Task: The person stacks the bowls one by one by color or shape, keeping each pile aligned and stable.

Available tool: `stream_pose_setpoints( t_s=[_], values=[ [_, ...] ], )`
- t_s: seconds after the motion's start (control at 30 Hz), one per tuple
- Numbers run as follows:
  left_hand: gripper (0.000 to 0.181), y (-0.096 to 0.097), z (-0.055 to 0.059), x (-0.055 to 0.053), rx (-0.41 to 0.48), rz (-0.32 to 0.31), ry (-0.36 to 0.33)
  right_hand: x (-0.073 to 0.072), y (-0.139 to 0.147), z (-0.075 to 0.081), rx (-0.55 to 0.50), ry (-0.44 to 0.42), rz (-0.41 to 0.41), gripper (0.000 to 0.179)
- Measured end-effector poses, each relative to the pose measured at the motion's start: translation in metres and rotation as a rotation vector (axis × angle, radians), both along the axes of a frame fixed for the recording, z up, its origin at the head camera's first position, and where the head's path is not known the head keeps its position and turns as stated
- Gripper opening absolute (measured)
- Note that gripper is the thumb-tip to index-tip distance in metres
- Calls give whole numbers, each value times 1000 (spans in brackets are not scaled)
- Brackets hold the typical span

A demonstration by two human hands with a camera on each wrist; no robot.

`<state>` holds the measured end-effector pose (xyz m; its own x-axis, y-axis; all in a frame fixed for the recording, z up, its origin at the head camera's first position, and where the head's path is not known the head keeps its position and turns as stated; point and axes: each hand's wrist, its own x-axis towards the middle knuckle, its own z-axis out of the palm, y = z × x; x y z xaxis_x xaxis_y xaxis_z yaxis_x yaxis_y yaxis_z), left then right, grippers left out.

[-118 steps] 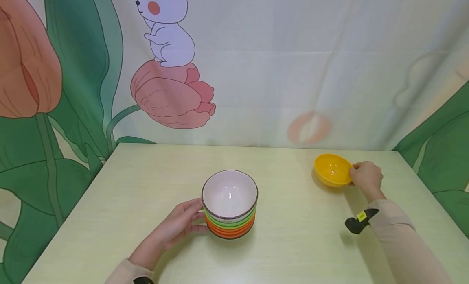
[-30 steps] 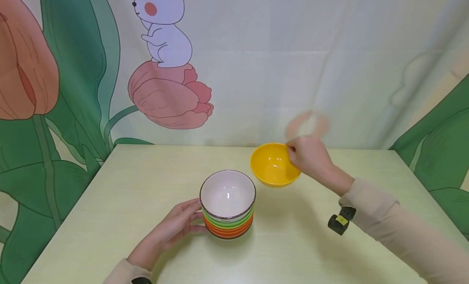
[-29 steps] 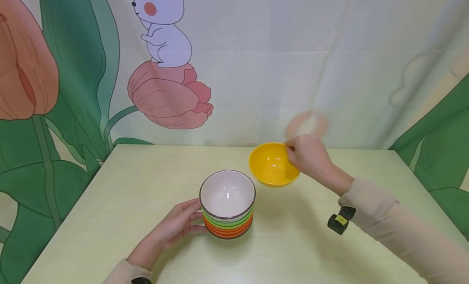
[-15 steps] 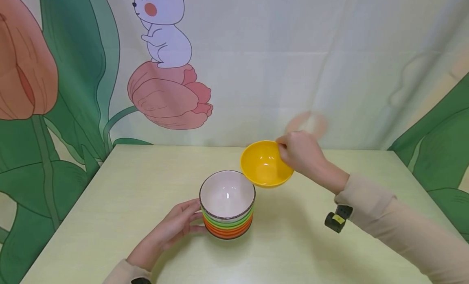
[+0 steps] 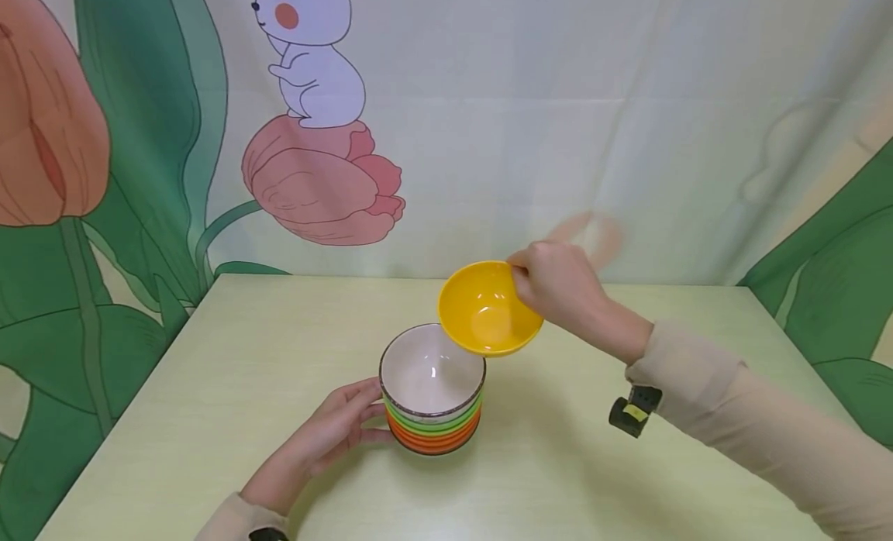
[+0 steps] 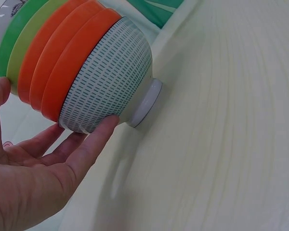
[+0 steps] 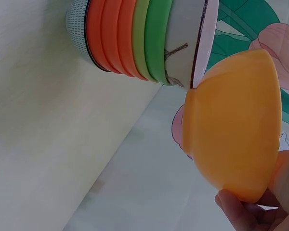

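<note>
A stack of bowls [image 5: 434, 429] stands on the table: a white dark-rimmed bowl [image 5: 425, 378] on top, green and orange ones below, and a teal-dashed bowl [image 6: 111, 72] at the bottom. My left hand [image 5: 342, 421] rests against the stack's left side, fingers [image 6: 89, 149] fairly straight along the lowest bowls. My right hand [image 5: 561, 285] pinches a yellow bowl [image 5: 488, 308] by its right edge. The yellow bowl is held in the air, its lower left overlapping the white bowl's back right rim in the head view. In the right wrist view its foot is right by that rim.
The pale wooden table [image 5: 628, 479] reaches back to a curtain [image 5: 488, 138] printed with flowers, leaves and a white animal. A dark device with a yellow label [image 5: 633, 413] is strapped at the right wrist.
My right hand has lifted the yellow bowl from the table's back right and carried it left to the stack's edge. The left hand and the stack have stayed in place.
</note>
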<state>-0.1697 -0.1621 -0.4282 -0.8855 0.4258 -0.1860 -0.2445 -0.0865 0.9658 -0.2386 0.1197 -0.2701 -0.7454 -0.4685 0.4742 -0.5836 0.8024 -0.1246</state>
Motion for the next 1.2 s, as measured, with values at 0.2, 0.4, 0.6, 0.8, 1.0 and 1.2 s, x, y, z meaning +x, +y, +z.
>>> stream_pose_setpoints(
  t_s=[0.2, 0.4, 0.6, 0.8, 1.0, 1.2],
  values=[
    [63, 0, 1, -1, -3, -3, 0, 2, -8, 3, -3, 13, 15, 22],
    [61, -1, 0, -1, 0, -11, 2, 6, -18, 2, 11, 34, 41, 23],
    [62, -2, 0, -1, 4, -19, 2, 11, -28, 0, -10, -49, 52, 21],
    [62, -1, 1, -1, 1, -29, 0, 16, -37, -6, -33, -104, 73, 19],
    [65, 0, 3, 0, -14, -13, -19, 19, -41, -15, -55, -136, 75, 18],
    [66, -1, 1, 0, -14, -9, -20, 21, -44, -21, -76, -166, 79, 19]
  ],
)
